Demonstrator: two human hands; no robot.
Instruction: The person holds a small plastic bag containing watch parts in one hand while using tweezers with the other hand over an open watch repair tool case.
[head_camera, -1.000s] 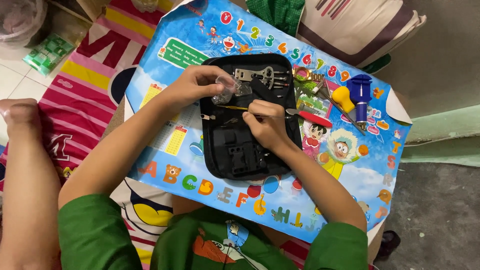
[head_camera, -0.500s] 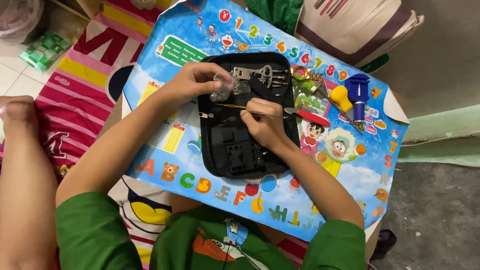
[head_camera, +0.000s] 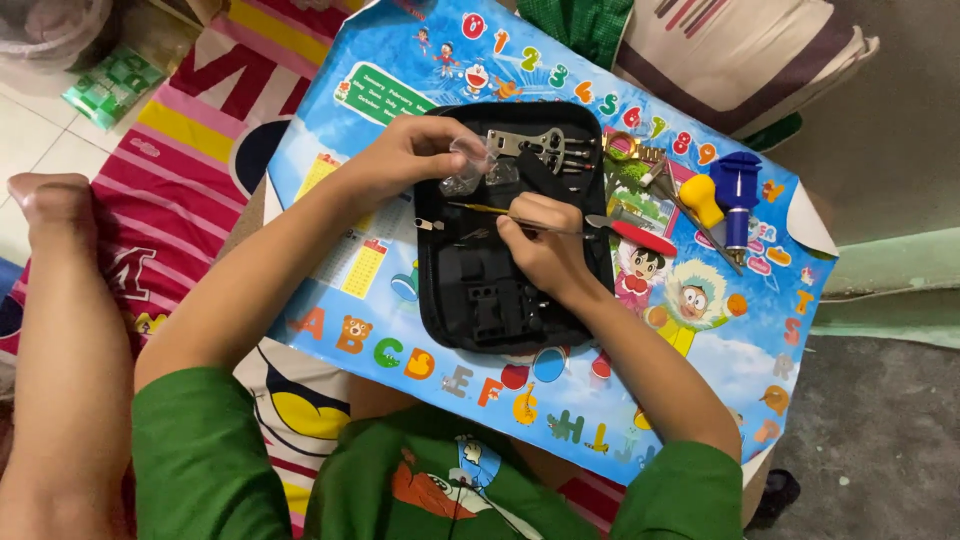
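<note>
A small table (head_camera: 330, 150) is covered with a bright blue cartoon sheet, and a striped mat (head_camera: 180, 130) is seen on the floor at 9 o'clock of it. A black tool case (head_camera: 500, 290) is laid open in the middle of the table. A little clear bag (head_camera: 468, 165) is pinched between the fingers of the left hand (head_camera: 415, 150), over the top left part of the case. A thin tool (head_camera: 480, 210) is pinched by the right hand (head_camera: 535, 245), just under the bag, and its tip is pointed to 9 o'clock. A metal wrench (head_camera: 535, 145) is kept at the top of the case. At 3 o'clock of the case, a red-handled tool (head_camera: 640, 235), a yellow knob (head_camera: 702, 198) and a blue tool (head_camera: 738, 195) are laid on the sheet
</note>
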